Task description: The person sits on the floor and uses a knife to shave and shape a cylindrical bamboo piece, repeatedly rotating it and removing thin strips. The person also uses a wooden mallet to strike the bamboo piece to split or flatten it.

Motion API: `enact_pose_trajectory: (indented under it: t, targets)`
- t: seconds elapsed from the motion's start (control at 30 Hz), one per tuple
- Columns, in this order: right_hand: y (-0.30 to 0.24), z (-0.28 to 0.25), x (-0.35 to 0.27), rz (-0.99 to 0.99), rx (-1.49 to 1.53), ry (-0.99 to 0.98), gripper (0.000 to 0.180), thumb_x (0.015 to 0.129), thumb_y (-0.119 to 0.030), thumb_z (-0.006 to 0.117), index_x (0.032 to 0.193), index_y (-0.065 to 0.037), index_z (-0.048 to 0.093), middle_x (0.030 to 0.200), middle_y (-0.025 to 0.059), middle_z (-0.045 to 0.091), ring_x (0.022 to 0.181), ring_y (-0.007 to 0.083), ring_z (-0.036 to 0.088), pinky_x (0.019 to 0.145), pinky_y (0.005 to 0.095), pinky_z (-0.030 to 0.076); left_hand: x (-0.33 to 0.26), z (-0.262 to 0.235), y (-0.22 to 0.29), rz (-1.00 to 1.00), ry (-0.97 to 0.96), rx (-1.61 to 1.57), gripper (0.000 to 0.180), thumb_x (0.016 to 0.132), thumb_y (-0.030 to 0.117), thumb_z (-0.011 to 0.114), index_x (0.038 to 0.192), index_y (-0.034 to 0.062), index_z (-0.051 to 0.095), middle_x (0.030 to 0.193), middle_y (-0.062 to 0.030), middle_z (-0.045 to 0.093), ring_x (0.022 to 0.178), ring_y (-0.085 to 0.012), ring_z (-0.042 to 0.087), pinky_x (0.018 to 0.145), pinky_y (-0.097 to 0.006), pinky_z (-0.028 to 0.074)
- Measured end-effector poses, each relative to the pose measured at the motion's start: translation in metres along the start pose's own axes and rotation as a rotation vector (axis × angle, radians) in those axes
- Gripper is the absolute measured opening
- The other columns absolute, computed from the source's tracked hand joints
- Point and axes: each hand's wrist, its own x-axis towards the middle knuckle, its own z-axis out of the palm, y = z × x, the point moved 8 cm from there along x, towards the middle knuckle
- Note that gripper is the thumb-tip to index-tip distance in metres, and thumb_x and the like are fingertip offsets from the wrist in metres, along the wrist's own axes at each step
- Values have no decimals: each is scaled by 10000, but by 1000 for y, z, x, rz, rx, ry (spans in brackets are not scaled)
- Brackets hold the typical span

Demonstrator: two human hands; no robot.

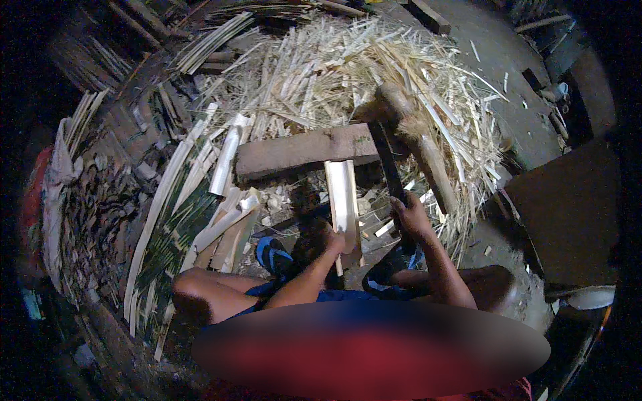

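As the left hand (332, 238) clenches bamboo (342, 194) and the right hand (411, 214) a knife (386, 157), I fear a slip causing cuts.

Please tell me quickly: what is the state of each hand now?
Left hand: closed, holding a pale curved split-bamboo piece.
Right hand: closed, holding a long dark flat blade.

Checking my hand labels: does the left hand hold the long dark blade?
No, the right hand grips the long dark blade, while the left hand holds a pale curved strip.
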Motion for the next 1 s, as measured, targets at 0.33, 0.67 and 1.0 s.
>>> enact_pose_trajectory:
  t: [0.33,0.67,1.0]
  targets:
    - [-36,30,-19,-147,7,-47,244,986,-253,634,1114,-63,549,704,19,582,529,117,510,464,301,429,-56,-221,187,503,368,-476,727,872,339,690,1356,-109,384,1240,-319,560,1135,-449,572,988,-501,439]
    - [-70,41,-48,-262,-134,-64,354,961,-112,583,1293,-49,476,853,56,606,676,127,552,586,295,470,-6,-244,271,944,163,119,1106,669,581,850,1445,-24,346,1460,-272,372,1342,-439,381,1128,-510,317]
    - [-158,69,-93,-596,-289,17,584,926,-55,540,1469,-105,332,872,218,653,782,394,661,695,483,517,-30,-274,308,1154,205,-284,1139,707,498,861,1504,-18,233,1480,-247,283,1361,-403,331,1161,-487,262]
